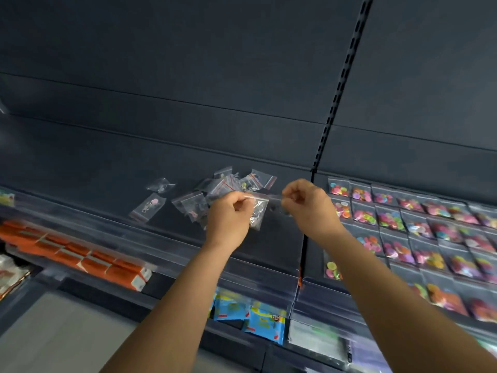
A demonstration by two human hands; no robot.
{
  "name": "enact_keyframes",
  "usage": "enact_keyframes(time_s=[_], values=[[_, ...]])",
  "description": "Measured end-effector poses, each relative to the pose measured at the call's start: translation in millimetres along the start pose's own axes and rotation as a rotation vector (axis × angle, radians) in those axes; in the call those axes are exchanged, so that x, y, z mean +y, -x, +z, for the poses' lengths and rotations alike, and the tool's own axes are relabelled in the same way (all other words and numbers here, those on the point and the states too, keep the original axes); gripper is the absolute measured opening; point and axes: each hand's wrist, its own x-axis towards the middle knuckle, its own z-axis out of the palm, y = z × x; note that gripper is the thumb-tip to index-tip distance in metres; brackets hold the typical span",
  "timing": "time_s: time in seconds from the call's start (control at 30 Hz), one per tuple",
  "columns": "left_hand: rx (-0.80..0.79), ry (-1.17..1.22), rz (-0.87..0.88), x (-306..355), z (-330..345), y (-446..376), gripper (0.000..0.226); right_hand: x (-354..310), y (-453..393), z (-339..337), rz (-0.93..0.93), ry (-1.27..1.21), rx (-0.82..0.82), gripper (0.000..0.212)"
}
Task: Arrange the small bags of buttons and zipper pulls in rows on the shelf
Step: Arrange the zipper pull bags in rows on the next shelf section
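Now both hands work above the dark shelf (113, 168): left hand (228, 214) pinches a clear bag (258, 211), right hand (309, 203) pinches another, faint bag (277, 204); button bags (390, 219) lie in rows on the right.

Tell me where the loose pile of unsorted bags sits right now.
In the head view, the loose pile lies mid-shelf against the back panel, just behind the left hand, left of the colourful button bags in rows.
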Motion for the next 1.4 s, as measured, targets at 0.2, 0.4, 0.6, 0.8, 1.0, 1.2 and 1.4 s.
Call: enact_keyframes(time_s=[0.2, 0.4, 0.6, 0.8, 1.0, 1.2, 1.4], values=[[-0.136, 0.199, 0.047, 40, 26, 11, 0.015, -2, 25, -50, 0.084, -0.25, 0.067, 0.014], [-0.29, 0.334, 0.062, 83, 79, 36, 0.011, 22, 53, -108, 0.086, -0.367, 0.199, 0.018], [-0.357, 0.351, 0.086, 128, 154, 77, 0.006, 58, 92, -180, 0.066, -0.477, 0.289, 0.021], [-0.375, 0.337, 0.072, 177, 242, 140, 0.006, 108, 140, -265, 0.098, -0.547, 0.378, 0.019], [-0.468, 0.348, 0.086, 225, 321, 203, 0.011, 164, 185, -350, 0.177, -0.503, 0.459, 0.016], [-0.501, 0.303, 0.101, 261, 380, 239, 0.013, 204, 212, -409, 0.225, -0.474, 0.503, 0.015], [-0.55, 0.312, 0.091, 279, 423, 243, 0.013, 231, 219, -440, 0.247, -0.465, 0.431, 0.012]])
